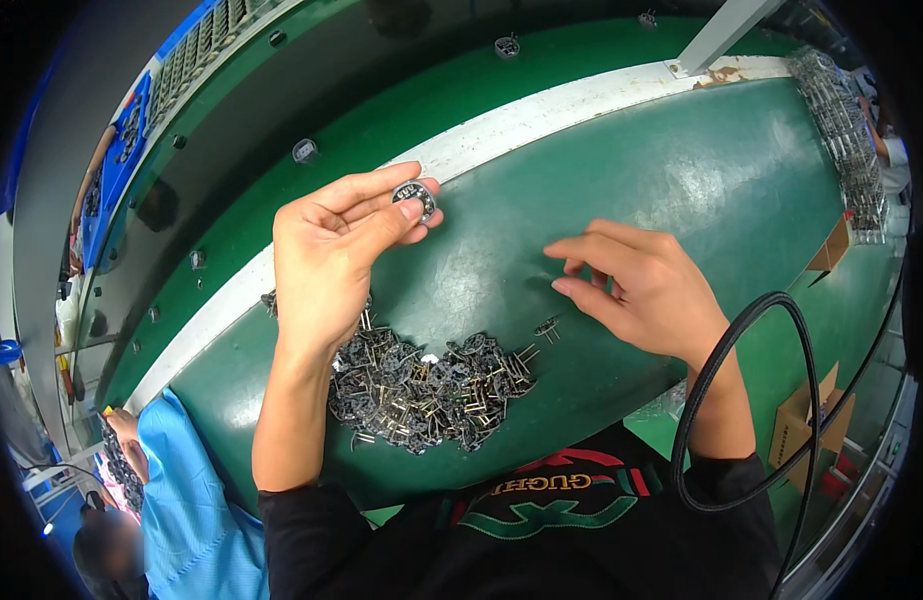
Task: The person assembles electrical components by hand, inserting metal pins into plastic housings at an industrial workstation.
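Round part (415,192) with a dark face and a pale rim is held in the left hand (331,230), pinched between thumb and fingers, near the white strip (541,105) along the far side of the table (661,170). Its dark face is turned upward, probably so that it can be seen and reached from above; the rim is gripped, so much of that face is left uncovered by the thumb.

The right hand (641,285) is held over the table with a narrow gap between thumb and index finger. Nothing is seen in that gap; whether anything is hidden under the curled fingers cannot be told. By its half-closed shape, the hand seems suited to small pieces.

Pronged black pieces (431,390) are heaped between the forearms, seemingly to be kept within short reach. One loose piece (547,328) is set just beside the heap, nearest the right hand, where it could be picked out singly. Beyond the white strip, similar round parts (304,151) are spaced well apart on a green band (421,115).
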`<state>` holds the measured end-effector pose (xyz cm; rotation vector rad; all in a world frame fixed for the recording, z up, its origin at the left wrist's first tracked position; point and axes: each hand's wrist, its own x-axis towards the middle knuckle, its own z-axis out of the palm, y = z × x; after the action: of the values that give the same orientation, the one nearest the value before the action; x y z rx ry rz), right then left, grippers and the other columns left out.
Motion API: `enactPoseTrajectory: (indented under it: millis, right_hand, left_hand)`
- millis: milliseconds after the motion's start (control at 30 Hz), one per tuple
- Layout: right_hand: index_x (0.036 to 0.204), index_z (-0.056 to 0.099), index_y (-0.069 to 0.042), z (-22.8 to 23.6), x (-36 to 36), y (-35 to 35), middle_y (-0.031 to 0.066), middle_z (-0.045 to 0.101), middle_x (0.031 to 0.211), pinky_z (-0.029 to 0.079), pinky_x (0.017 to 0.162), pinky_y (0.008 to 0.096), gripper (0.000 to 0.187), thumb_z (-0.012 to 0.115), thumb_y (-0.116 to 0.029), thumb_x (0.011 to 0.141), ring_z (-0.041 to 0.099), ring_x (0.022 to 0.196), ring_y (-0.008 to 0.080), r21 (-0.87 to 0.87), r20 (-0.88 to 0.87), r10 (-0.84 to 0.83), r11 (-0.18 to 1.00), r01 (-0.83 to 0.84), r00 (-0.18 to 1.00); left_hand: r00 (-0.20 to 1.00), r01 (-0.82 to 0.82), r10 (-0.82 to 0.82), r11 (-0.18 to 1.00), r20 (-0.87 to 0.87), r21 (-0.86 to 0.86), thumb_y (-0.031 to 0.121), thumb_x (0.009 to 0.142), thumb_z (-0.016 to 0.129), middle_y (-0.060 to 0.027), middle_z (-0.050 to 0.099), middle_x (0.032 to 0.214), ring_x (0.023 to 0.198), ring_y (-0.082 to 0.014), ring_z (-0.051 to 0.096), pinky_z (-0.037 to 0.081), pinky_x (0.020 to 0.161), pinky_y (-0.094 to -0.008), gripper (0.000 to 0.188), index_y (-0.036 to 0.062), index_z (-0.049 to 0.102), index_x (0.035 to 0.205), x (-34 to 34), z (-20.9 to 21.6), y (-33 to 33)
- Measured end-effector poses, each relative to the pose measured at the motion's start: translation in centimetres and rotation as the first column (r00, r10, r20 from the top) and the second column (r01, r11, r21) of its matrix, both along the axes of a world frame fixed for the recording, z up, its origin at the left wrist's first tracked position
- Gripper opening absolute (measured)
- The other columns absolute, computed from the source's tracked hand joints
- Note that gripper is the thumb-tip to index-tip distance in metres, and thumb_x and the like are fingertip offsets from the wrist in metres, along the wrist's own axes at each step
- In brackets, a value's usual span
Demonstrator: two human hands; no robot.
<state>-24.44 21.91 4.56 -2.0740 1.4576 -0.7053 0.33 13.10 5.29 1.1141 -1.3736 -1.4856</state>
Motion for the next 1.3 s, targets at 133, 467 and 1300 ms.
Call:
enactPoseTrajectory:
  millis: [133,467,1300]
  right_hand:
    - [0.102,0.069,-0.006,-0.3,-1.2,0.7,0.0094,0.063,0.085,0.052,0.064,0.0382,0.026,0.074,-0.010,0.077,0.065,0.072,0.0283,0.031,-0.011,0.026,0.999,-0.026,1.000]
    - [0.110,0.071,-0.016,-3.2,0.4,3.4,0.0032,0.054,0.088,0.053,0.060,0.0355,0.037,0.078,-0.016,0.073,0.062,0.073,0.0198,-0.018,-0.056,0.308,0.951,-0.310,0.950]
    - [0.106,0.068,-0.003,-1.3,2.4,-2.9,0.0113,0.066,0.106,0.056,0.072,0.0323,0.024,0.072,-0.002,0.083,0.068,0.082,0.0236,-0.178,0.392,0.067,0.984,0.004,0.918]
  left_hand:
    - [0.999,0.020,-0.020,1.000,0.039,-0.013,0.002,0.091,0.063,-0.0178,0.072,0.100,0.087,-0.0223,0.072,0.059,0.080,-0.0293,0.027,-0.0069,0.067,0.116,-0.8,-0.1,-0.5]
    - [0.573,0.214,0.249,0.874,0.781,-0.436,0.017,0.086,0.069,-0.0127,0.074,0.094,0.088,-0.0286,0.069,0.051,0.088,-0.0379,0.021,0.0065,0.076,0.102,-0.1,-5.8,-13.3]
    - [0.846,0.193,0.064,0.889,0.530,-0.416,0.001,0.076,0.074,-0.0025,0.061,0.085,0.069,-0.0054,0.053,0.045,0.063,-0.0201,0.037,-0.0001,0.072,0.113,1.3,-0.5,-4.3]
